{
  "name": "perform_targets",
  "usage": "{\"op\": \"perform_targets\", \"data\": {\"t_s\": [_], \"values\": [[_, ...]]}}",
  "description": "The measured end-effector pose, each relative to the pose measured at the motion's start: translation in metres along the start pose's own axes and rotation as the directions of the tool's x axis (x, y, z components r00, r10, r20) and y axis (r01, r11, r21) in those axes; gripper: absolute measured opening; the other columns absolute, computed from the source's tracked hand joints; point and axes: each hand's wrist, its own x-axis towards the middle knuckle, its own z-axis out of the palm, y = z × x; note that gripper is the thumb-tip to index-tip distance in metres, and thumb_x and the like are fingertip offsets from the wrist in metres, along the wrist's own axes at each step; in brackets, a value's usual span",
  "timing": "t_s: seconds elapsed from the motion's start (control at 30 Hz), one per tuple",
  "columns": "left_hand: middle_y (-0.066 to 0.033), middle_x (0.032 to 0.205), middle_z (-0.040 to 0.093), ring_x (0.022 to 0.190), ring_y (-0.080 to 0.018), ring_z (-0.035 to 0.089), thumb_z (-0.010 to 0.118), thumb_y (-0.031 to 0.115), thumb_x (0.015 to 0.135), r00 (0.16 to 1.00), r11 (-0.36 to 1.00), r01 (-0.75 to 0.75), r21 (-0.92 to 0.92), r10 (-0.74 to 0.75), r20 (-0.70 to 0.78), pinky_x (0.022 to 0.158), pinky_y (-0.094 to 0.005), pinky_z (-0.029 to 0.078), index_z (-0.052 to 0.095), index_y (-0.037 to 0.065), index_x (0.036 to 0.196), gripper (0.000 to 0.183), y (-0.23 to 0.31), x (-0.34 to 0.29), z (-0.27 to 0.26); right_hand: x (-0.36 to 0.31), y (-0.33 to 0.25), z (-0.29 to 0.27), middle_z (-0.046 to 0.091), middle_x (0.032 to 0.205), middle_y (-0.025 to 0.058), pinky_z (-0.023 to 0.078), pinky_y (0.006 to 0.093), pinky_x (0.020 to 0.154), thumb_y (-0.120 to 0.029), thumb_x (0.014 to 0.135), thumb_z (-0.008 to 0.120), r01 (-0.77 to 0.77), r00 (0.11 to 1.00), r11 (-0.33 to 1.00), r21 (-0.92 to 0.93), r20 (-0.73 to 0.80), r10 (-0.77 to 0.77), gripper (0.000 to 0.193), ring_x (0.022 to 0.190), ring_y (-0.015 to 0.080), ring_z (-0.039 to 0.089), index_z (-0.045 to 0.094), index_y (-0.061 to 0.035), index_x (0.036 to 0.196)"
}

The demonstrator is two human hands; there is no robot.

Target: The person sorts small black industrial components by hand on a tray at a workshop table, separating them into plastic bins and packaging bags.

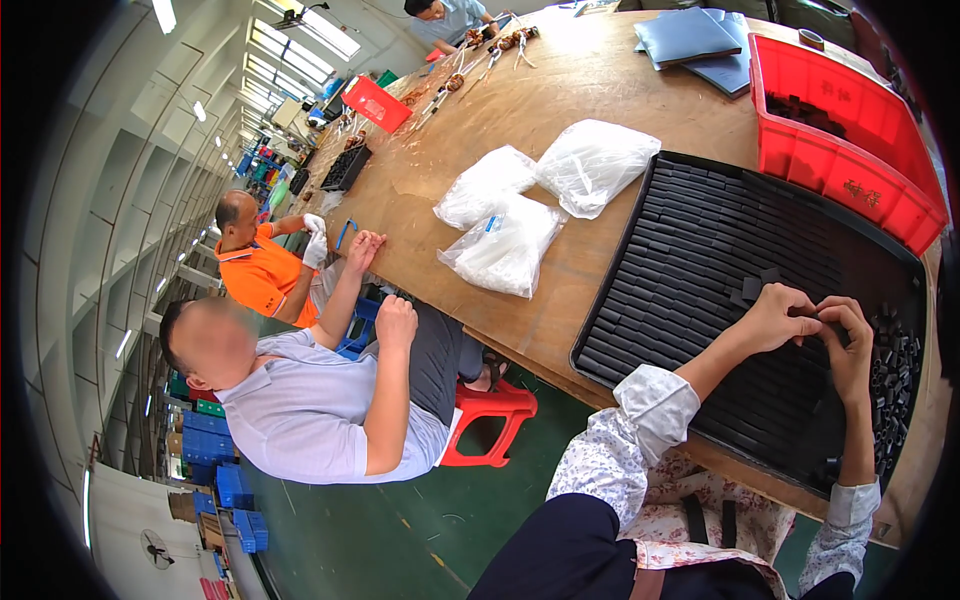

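Observation:
Both my hands meet over the right part of a large black tray (640,352). My left hand (772,318) is closed in a pinch, its fingertips touching those of my right hand (846,335), which is pinched too. Whatever lies between the fingertips is too small or hidden to make out. Rows of small black blocks (690,255) fill much of the tray. A few loose black pieces (748,288) rest on the rows beside my left hand. Right of my right hand, many small black pieces (890,385) lie in a loose heap.
A red bin (850,165) with dark pieces stands behind the tray. White plastic bags (595,165) lie left of it, and blue folders (690,40) at the back. A seated person (310,400) is at my left on a red stool (490,425); others sit farther along the wooden table (400,190).

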Motion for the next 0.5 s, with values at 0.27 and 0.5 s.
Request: {"op": "perform_targets", "data": {"t_s": [0.27,0.5], "values": [[-0.01,0.071,0.064,0.057,-0.0112,0.059,0.068,0.005,0.077,1.0,1.0,0.006,0.009,-0.006,0.003,0.052,-0.0226,0.048,0.064,-0.009,0.087,0.018,-0.0008,-0.0002,0.0006,-0.0001,0.0015,-0.0023,0.058,0.089,0.0083,0.043,0.0277,0.075,0.007,0.068,0.063,0.028,0.999,0.999,-0.026,0.022,-0.028,0.014,0.083,0.0186,0.056,0.055,0.0024,0.078],[-0.0103,0.071,0.063,0.058,-0.0119,0.059,0.068,0.005,0.077,1.0,0.999,0.017,0.031,-0.017,0.004,0.052,-0.0231,0.049,0.064,-0.009,0.087,0.018,0.0033,-0.0006,0.0017,0.0009,-0.0019,-0.0043,0.06,0.087,0.0079,0.044,0.0304,0.075,0.009,0.064,0.063,0.035,0.999,0.999,-0.021,0.023,-0.034,0.016,0.083,0.0214,0.056,0.054,0.0023,0.075]]}}
